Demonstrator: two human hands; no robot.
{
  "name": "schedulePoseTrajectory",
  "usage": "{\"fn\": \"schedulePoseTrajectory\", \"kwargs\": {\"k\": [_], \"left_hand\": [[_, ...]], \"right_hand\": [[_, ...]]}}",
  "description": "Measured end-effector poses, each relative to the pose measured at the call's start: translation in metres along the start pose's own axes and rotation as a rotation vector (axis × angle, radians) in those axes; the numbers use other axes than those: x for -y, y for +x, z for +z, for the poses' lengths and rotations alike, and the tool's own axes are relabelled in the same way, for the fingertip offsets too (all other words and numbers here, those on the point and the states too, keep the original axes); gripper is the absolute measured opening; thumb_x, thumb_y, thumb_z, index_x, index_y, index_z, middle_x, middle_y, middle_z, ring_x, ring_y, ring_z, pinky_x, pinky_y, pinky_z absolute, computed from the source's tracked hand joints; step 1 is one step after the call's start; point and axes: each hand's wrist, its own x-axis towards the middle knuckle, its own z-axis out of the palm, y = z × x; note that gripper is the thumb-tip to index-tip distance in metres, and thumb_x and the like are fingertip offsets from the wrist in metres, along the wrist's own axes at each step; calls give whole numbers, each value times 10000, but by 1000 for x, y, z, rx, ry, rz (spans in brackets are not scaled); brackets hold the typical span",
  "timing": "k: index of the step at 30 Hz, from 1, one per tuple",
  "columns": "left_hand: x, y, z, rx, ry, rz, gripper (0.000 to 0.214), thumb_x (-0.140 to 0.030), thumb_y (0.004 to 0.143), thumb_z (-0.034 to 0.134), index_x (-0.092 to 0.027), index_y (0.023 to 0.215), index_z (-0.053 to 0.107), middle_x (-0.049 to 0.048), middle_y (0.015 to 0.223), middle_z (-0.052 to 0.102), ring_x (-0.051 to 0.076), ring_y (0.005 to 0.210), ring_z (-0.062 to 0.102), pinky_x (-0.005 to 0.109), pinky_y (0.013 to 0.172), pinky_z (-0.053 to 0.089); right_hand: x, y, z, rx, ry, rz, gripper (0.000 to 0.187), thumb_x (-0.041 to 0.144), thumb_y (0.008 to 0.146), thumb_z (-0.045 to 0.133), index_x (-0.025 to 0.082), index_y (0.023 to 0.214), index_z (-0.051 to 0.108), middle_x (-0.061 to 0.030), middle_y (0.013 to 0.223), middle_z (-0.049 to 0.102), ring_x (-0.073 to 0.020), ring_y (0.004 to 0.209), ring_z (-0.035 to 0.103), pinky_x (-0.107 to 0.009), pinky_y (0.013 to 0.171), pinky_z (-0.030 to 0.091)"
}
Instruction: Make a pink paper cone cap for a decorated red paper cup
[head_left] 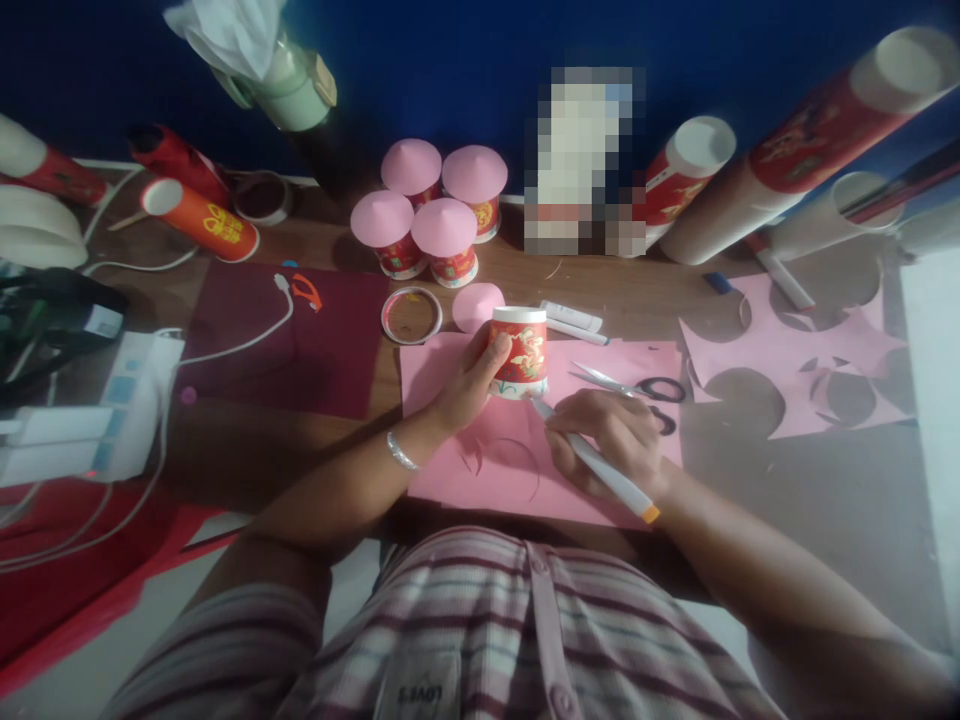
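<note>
My left hand (480, 375) is wrapped round a red paper cup (525, 350) with a gold pattern. The cup has a white band at its top and green marks along its white lower edge. A white marker pen (611, 475) with a yellow-orange end is gripped in my right hand (604, 435), its tip at or close to the cup's lower edge. Beneath both hands lie pink paper sheets (450, 465) with a curved line on them. Scissors (619, 382) with dark handles rest on the paper beside my right hand. A pink paper cone (478, 305) lies behind the cup.
Several red cups with pink cone tops (444, 228) stand at the back. Nearby are a tape roll (412, 315) and pens (574, 320). Cut pink scraps (795, 350) lie right, before tall tubular stacks (817, 130). Leftward are a maroon sheet (300, 350), cable and power strip (139, 400).
</note>
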Motion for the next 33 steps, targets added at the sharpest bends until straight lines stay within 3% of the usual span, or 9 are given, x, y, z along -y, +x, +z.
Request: {"fn": "schedulePoseTrajectory", "kwargs": {"k": [21, 33], "left_hand": [[0, -2, -1, 26, -31, 12, 443, -619, 977, 460, -226, 1134, 589, 88, 1087, 697, 255, 1023, 696, 436, 932, 598], [0, 0, 0, 29, 5, 13, 489, -641, 970, 452, -204, 1160, 563, 103, 1091, 691, 247, 1020, 695, 415, 944, 590]], "right_hand": [[0, -1, 3, 18, -9, 5, 173, 86, 869, 619, 218, 963, 560, 14, 713, 680, -141, 598, 672, -261, 534, 565], [-2, -2, 4, 10, -11, -17, 164, 97, 882, 641, 189, 994, 565, -5, 725, 686, -150, 624, 684, -262, 555, 573]]}}
